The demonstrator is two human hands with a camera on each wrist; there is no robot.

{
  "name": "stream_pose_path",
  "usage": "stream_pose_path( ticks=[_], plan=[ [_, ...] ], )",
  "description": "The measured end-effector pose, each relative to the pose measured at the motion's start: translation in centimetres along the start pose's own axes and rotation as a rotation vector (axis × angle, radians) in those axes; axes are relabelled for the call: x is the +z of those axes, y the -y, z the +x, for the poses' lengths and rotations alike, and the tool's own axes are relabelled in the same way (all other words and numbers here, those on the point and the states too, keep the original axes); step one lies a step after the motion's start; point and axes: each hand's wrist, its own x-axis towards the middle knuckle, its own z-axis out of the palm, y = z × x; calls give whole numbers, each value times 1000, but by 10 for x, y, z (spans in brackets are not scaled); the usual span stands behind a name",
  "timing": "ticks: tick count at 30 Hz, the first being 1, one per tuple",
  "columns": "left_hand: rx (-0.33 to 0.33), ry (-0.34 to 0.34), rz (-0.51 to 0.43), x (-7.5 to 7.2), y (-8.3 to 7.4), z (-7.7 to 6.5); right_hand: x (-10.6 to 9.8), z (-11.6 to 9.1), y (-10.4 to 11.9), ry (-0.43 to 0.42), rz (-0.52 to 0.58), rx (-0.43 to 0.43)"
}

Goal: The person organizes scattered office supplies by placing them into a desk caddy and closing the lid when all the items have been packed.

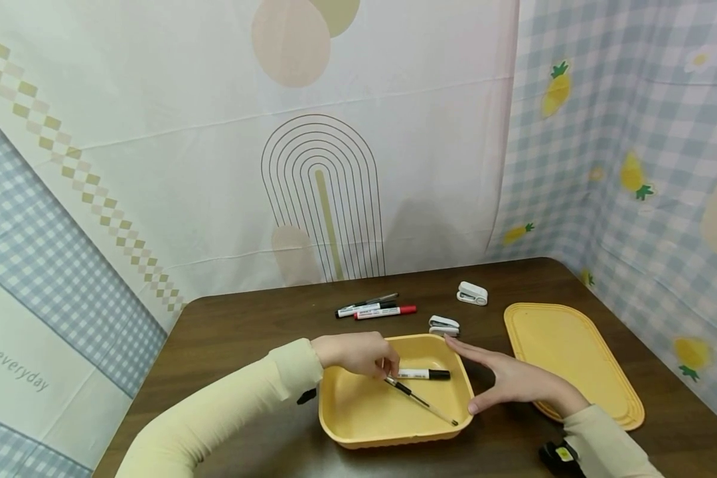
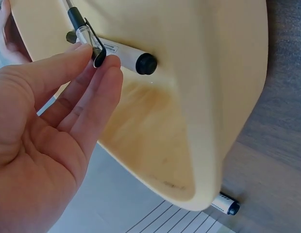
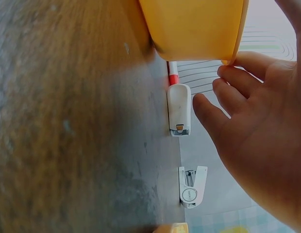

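Observation:
My left hand [image 1: 361, 354] pinches the capped end of a clear-barreled pen [image 2: 87, 35] between thumb and fingertips. The pen slants down inside a yellow plastic box [image 1: 364, 425], its tip toward the near right corner. Beside it, a white marker with a black cap [image 1: 423, 374] lies on the box floor. At the box's right side, my right hand [image 1: 516, 380] spreads with fairly straight fingers, fingertips at the far corner of the rim and thumb at the near right edge. The right wrist view shows its fingers [image 3: 238, 80] right by the rim.
Behind the box lie a red marker [image 1: 388, 312], a black-capped marker [image 1: 351, 311] and a pen [image 1: 376, 300]. Two white staplers [image 1: 444, 325] [image 1: 472, 293] stand right of them. A flat yellow lid [image 1: 567, 352] lies on the right. Patterned cloth [image 1: 430, 133] hangs behind the brown table [image 1: 233, 338].

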Motion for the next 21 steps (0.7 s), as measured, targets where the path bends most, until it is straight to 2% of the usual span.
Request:
stream_pose_path(
  ticks=[7,15,21],
  plan=[
    [-2,8,13,1,1,1,0,0,1,4,11,-5],
    [-12,-27,34,-13,2,-5,-2,0,3,1,5,-8],
    [19,-62,41,-21,0,-8,0,0,1,5,8,1]
  ],
)
